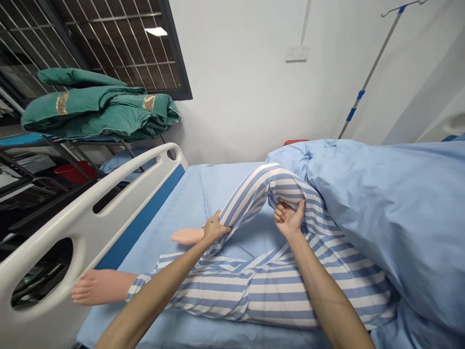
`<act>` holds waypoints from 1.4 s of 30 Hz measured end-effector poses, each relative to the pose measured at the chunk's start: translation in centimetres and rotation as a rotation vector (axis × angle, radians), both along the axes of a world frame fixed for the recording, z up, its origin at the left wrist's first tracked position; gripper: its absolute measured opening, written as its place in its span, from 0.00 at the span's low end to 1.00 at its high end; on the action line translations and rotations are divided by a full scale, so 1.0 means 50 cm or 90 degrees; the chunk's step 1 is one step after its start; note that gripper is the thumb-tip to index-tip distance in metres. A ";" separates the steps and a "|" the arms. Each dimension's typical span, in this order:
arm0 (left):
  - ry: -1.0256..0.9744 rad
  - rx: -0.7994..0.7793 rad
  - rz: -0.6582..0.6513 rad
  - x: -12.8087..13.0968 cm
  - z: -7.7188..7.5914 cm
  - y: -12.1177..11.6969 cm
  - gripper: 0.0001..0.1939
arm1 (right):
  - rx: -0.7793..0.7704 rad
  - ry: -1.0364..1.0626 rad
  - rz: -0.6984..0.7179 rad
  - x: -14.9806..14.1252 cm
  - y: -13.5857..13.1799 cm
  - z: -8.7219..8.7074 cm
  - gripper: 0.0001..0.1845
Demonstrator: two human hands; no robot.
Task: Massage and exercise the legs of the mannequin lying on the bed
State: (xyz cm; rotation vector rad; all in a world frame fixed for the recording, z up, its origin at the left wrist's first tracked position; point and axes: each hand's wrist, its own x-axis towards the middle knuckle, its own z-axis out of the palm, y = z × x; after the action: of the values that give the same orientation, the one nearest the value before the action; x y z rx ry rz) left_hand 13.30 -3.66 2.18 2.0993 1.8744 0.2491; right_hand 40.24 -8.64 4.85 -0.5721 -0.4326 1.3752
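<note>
1. Head view: with our left hand (215, 227) we are gripping the bent, blue-and-white-striped fabric trouser leg (247, 201) low down, seemingly steadying it.
2. Our right hand (289, 219) is cupping under its thigh, perhaps propping the knee; finger closure unclear.
3. It is resting over the pale-blue bed sheet (189, 203).

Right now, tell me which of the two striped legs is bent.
The far leg, nearer the wall: its knee is raised, the left hand gripping its lower part. The near leg lies straight along the bed.
</note>
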 end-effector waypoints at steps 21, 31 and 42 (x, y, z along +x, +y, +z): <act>0.332 0.097 -0.173 -0.299 0.173 0.061 0.24 | -0.309 -0.064 0.266 -0.076 -0.014 -0.083 0.29; 0.300 0.049 -0.174 -0.319 -0.011 0.076 0.26 | -0.345 -0.231 0.411 -0.076 -0.006 -0.107 0.24; 0.282 0.092 -0.157 -0.334 -0.085 0.063 0.27 | -0.335 -0.155 0.391 -0.073 0.004 -0.113 0.19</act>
State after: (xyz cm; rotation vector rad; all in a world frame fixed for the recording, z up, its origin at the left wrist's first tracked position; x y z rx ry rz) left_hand -3.39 -0.52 -2.06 2.6269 1.8342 -0.1569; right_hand 36.58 -8.45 -0.80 -1.1072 -0.4616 2.0409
